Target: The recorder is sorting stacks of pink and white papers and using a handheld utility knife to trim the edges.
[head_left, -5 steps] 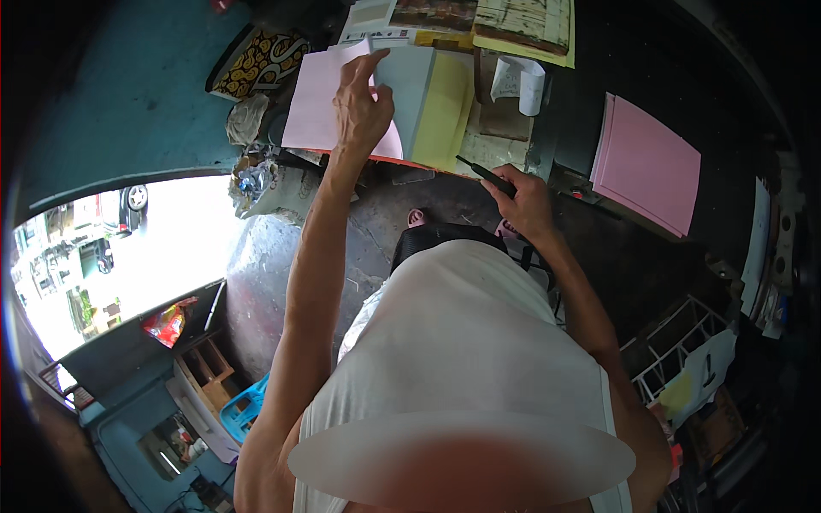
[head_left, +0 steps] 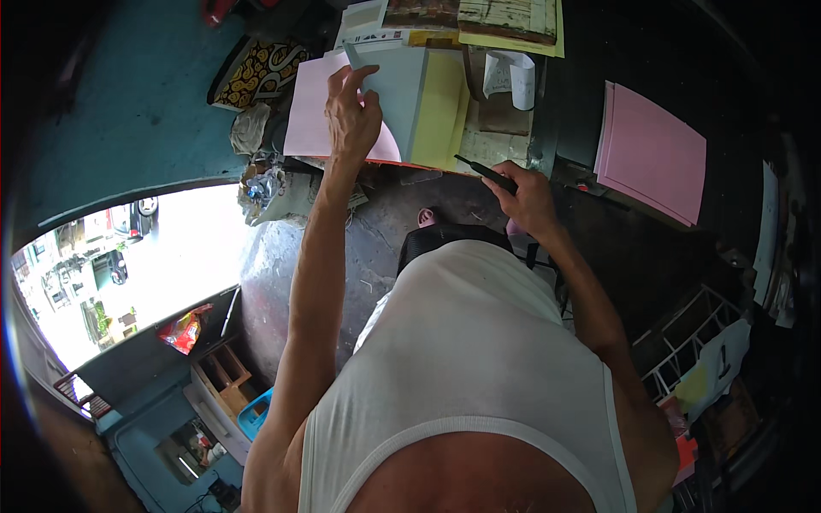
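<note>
- Grips dark tool [head_left: 486, 173] in right hand [head_left: 532, 205], near yellow paper [head_left: 440, 111].
- Has left hand [head_left: 352, 121] half-curled over pink paper [head_left: 308, 111]; can't tell if gripping it.

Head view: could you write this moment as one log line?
left hand: over pink sheet | right hand: gripping slim dark tool | right of pink sheet: grey sheet, yellow sheet

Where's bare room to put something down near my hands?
The dark surface between the curled white paper and the rightmost pink sheets looks bare. It's crowded left of there: your left hand, grey sheet, yellow sheet.
</note>
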The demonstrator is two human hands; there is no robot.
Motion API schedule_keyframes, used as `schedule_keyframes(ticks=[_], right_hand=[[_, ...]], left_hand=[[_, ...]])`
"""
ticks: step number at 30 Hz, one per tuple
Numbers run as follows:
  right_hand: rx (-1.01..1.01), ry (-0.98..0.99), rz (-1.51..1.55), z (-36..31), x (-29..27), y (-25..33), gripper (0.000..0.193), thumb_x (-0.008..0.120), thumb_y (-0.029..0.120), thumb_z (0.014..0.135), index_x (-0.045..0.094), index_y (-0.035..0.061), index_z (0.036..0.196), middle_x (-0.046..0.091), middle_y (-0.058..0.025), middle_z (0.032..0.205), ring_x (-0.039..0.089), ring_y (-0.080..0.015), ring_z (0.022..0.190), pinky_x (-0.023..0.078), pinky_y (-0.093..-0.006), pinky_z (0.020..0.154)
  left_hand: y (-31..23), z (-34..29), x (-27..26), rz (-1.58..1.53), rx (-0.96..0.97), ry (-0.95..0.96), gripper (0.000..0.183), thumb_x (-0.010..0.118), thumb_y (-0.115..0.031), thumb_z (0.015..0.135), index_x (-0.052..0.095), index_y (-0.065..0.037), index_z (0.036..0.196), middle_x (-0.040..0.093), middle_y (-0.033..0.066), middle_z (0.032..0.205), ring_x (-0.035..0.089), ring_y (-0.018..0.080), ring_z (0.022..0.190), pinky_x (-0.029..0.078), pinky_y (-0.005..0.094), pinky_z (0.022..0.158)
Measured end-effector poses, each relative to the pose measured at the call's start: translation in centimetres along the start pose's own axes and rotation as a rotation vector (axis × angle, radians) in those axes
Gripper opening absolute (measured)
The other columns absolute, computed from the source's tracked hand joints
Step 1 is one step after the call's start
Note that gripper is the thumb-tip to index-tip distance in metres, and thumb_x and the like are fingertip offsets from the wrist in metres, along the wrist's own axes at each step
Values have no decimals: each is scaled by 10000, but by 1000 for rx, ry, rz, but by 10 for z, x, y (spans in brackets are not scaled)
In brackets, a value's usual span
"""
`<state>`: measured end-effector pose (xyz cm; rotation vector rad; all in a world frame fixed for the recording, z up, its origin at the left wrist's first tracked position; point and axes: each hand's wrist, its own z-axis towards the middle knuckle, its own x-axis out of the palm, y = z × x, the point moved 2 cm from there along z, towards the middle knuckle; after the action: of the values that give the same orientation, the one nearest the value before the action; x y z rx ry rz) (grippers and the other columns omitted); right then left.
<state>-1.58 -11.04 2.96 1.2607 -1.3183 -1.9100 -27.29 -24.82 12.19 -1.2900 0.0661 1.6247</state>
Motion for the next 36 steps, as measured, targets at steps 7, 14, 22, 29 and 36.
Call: schedule_keyframes(ticks=[7,14,22,29,36], right_hand=[[-44,-41,51,2,1,-9,147,746,127,837,667,68,946,675,-143,738,666,-300,629,492,-365,571],[-51,-17,46,4,4,-14,151,741,124,847,661,54,955,688,-138,769,679,-286,671,502,-357,607],[-9,-7,46,-1,0,-19,145,738,127,855,669,55,960,699,-126,802,679,-271,689,504,-344,632],[-21,-47,35,-3,-2,-25,157,746,140,846,655,51,938,673,-154,727,681,-322,658,502,-384,580],[-15,-29,-1,1,-2,-27,169,749,151,837,654,51,934,660,-154,705,663,-332,640,490,-394,578]], left_hand=[[-5,-1,-2,2,-52,66,220,624,-125,844,673,-81,1055,571,214,1179,685,350,901,567,433,729],[-19,6,31,404,5,214,479,814,-418,747,621,-127,1076,612,153,1104,685,342,908,543,481,764],[-18,11,39,402,-20,313,548,865,-319,689,562,-130,1105,536,202,1150,654,411,952,531,519,799],[-17,13,38,402,-25,301,551,883,-307,662,568,-137,1081,548,181,1138,662,383,926,533,499,795],[-16,13,34,346,-48,285,511,886,-289,653,586,-125,1033,574,165,1091,664,356,910,526,466,798]])
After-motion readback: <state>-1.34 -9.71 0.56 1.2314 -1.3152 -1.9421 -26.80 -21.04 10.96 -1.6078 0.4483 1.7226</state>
